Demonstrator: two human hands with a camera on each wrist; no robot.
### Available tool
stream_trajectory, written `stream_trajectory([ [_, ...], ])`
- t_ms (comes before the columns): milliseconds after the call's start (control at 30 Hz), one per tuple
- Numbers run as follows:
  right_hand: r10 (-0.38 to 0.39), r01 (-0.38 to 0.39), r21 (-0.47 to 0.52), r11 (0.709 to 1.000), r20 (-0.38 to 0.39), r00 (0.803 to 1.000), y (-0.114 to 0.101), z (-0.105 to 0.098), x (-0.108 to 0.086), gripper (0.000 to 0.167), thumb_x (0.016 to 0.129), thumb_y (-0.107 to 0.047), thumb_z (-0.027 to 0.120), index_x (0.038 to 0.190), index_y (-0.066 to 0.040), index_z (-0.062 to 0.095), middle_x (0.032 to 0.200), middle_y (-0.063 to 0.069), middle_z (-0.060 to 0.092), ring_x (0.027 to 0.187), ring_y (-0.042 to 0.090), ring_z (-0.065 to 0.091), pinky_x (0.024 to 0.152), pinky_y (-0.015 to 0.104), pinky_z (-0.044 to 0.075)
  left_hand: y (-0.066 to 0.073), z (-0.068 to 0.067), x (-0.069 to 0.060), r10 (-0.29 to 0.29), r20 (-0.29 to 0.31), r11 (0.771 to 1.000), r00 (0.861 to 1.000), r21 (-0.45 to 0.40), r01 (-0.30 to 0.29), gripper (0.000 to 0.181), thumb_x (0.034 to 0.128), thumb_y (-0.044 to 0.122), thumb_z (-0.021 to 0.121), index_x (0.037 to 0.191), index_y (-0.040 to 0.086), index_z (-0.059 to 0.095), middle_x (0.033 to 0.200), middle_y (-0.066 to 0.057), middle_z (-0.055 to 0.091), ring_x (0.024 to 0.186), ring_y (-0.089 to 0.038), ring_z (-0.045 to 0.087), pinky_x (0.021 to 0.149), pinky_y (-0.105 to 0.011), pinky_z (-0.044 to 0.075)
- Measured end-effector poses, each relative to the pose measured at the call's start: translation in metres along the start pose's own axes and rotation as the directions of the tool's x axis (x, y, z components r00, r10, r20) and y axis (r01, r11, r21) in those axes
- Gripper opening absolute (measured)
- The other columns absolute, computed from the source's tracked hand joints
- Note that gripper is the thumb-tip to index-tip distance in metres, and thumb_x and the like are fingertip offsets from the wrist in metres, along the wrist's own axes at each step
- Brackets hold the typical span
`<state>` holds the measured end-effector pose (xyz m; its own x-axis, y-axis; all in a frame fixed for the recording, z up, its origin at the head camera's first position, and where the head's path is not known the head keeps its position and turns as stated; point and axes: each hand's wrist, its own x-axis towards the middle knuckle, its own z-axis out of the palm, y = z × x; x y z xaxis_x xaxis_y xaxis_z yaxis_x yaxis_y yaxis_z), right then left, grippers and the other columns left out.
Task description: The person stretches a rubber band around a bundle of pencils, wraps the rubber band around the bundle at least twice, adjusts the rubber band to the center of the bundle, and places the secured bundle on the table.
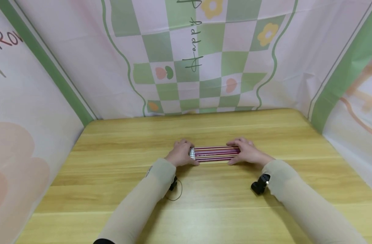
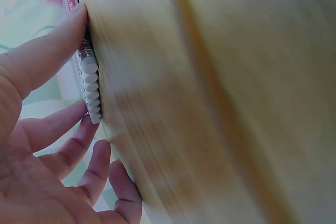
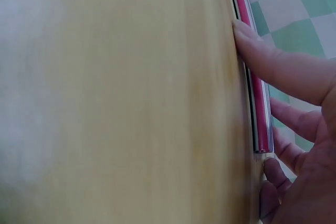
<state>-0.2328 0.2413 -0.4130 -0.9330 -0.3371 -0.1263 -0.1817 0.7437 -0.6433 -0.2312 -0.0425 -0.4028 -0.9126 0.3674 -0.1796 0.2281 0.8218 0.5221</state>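
Note:
Several dark red and white striped pencils [image 1: 217,154] lie side by side in a flat row on the wooden table. Their whitish round ends [image 2: 91,85] face left, by the left palm. The left hand [image 1: 181,154] holds the row at that end, thumb along the near side and fingers round the far side. At the opposite end the right hand [image 1: 246,152] holds the row the same way. In the right wrist view, the right thumb [image 3: 283,69] touches the nearest pencil [image 3: 258,106], and some fingertips rest by the table behind the pencil ends.
The wooden table [image 1: 192,210] reaches back to a hanging cloth [image 1: 186,67] with green checks. More printed cloth [image 1: 30,112] stands along the left side, and another [image 1: 356,135] along the right. A thin cord loop [image 1: 180,194] hangs by the left wrist.

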Motion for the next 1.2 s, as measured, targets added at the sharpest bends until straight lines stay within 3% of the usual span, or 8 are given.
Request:
stream_trajectory([
  [567, -0.001, 0.001, 0.011, 1.0, -0.015, 1.0, -0.0029, -0.0001, 0.0009, 0.063, 0.073, -0.028, 0.087, 0.126, -0.003, 0.062, 0.131, 0.024, 0.05, 0.116, 0.041, 0.035, 0.098, 0.056, 0.029, 0.0012, -0.0048, 0.0012, 0.002, 0.034, 1.0, 0.999, -0.004, -0.002, 0.076, 0.0771, 0.035, 0.085, 0.139, 0.005, 0.053, 0.142, -0.011, 0.049, 0.131, -0.031, 0.041, 0.113, -0.045, 0.04],
  [900, -0.006, 0.006, -0.023, 1.0, -0.015, 1.0, -0.0035, 0.0007, 0.0033, 0.064, 0.072, -0.028, 0.088, 0.123, -0.001, 0.062, 0.128, 0.024, 0.052, 0.116, 0.042, 0.037, 0.1, 0.058, 0.029, -0.0009, -0.004, 0.0008, 0.004, 0.072, 1.0, 0.997, -0.001, -0.004, 0.074, 0.0806, 0.036, 0.082, 0.141, 0.006, 0.051, 0.144, -0.014, 0.044, 0.126, -0.031, 0.04, 0.107, -0.047, 0.044],
  [1200, 0.001, 0.0, -0.049, 0.999, 0.007, 1.0, -0.0025, 0.0007, 0.008, 0.066, 0.07, -0.028, 0.087, 0.124, -0.002, 0.06, 0.128, 0.024, 0.051, 0.117, 0.044, 0.037, 0.1, 0.062, 0.028, -0.0016, -0.0048, 0.0008, -0.005, 0.095, 1.0, 0.995, -0.008, 0.006, 0.077, 0.0825, 0.039, 0.08, 0.144, 0.006, 0.046, 0.148, -0.014, 0.04, 0.131, -0.032, 0.038, 0.109, -0.05, 0.042],
])
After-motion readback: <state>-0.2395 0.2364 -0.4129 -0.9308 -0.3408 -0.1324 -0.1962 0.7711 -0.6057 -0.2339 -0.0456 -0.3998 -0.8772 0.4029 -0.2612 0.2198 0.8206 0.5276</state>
